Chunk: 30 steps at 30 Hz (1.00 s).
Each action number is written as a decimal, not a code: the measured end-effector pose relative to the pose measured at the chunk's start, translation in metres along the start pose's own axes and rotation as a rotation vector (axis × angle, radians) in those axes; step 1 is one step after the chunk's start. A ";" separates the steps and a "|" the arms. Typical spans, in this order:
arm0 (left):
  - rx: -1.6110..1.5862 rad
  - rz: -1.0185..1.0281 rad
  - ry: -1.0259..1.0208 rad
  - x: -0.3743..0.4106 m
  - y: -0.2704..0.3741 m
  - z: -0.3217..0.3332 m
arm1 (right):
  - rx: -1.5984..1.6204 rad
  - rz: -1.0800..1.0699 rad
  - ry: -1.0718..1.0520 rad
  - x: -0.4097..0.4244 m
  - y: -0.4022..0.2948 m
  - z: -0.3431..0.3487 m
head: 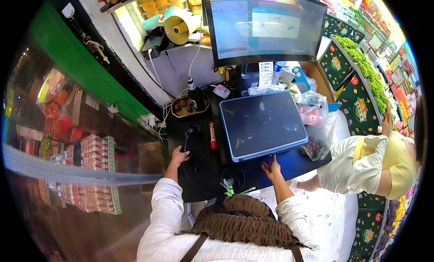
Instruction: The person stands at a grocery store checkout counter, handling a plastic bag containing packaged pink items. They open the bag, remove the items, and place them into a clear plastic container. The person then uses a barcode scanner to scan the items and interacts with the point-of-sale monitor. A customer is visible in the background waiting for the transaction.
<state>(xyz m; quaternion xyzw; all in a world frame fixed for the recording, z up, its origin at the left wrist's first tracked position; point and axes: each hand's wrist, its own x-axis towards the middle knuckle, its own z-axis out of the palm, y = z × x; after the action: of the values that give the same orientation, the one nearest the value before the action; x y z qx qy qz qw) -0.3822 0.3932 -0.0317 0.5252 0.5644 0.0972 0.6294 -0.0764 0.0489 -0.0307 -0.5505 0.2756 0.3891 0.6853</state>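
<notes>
My left hand is closed around the handle of a black handheld barcode scanner on the left part of the black counter. My right hand has its palm partly up and its fingers apart, with nothing in it. One raised fingertip meets the front edge of a weighing scale with a dark, scuffed plate and blue rim; whether it presses there I cannot tell. Between the scanner and the scale lies a red and white tube. A large monitor stands behind the scale, lit, with a dialog box showing.
Clear plastic bags of fruit sit against the scale's right side. A tray holds a dark green bottle and round brown items. A printed receipt hangs below the monitor. Another person stands at right beside fruit stands.
</notes>
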 end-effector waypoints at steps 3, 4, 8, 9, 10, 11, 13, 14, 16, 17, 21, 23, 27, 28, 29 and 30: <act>-0.035 -0.049 -0.027 0.025 -0.008 0.006 | 0.106 -0.015 0.013 0.001 0.008 0.015; -0.033 -0.046 -0.011 0.034 -0.012 0.007 | 0.139 -0.016 0.014 0.001 0.011 0.019; 0.074 0.100 0.060 0.070 -0.036 0.002 | 0.188 -0.034 0.062 -0.005 0.016 0.032; 0.126 0.174 0.072 0.074 -0.033 0.002 | 0.202 -0.037 0.084 -0.005 0.016 0.035; 0.191 0.250 0.120 0.076 -0.032 0.002 | 0.215 0.000 0.084 -0.003 0.016 0.036; 0.256 0.326 0.171 0.076 -0.033 0.003 | 0.201 -0.009 0.102 -0.003 0.017 0.037; 0.443 0.408 0.260 0.065 -0.021 0.009 | 0.174 -0.027 0.136 -0.010 0.014 0.043; 0.565 0.413 0.301 0.058 -0.014 0.013 | 0.192 -0.042 0.141 -0.009 0.016 0.045; 0.647 0.343 0.289 0.037 0.005 0.020 | 0.108 -0.091 0.102 -0.002 0.019 0.043; 0.659 0.376 0.345 0.029 0.008 0.024 | 0.065 -0.115 0.081 0.001 0.020 0.041; 0.674 0.589 0.526 -0.008 -0.005 0.040 | 0.027 -0.087 0.096 0.002 0.016 0.044; 0.670 0.834 0.509 -0.042 0.002 0.060 | -0.008 -0.052 0.106 0.006 0.015 0.038; 0.588 1.342 -0.322 -0.103 -0.013 0.110 | -0.081 -0.103 0.139 0.018 0.019 0.036; 0.653 1.382 -0.543 -0.118 -0.013 0.124 | -0.117 -0.127 0.153 0.019 0.020 0.036; 0.715 1.422 -0.657 -0.128 -0.017 0.139 | -0.155 -0.150 0.165 0.019 0.021 0.037; 0.849 1.438 -0.729 -0.135 -0.021 0.151 | -0.175 -0.158 0.174 0.018 0.021 0.038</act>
<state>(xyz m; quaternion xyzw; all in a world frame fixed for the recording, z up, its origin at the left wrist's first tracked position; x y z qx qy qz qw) -0.3159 0.2043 0.0057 0.9363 -0.1445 0.0783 0.3102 -0.0859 0.0913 -0.0471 -0.6599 0.2548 0.3074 0.6365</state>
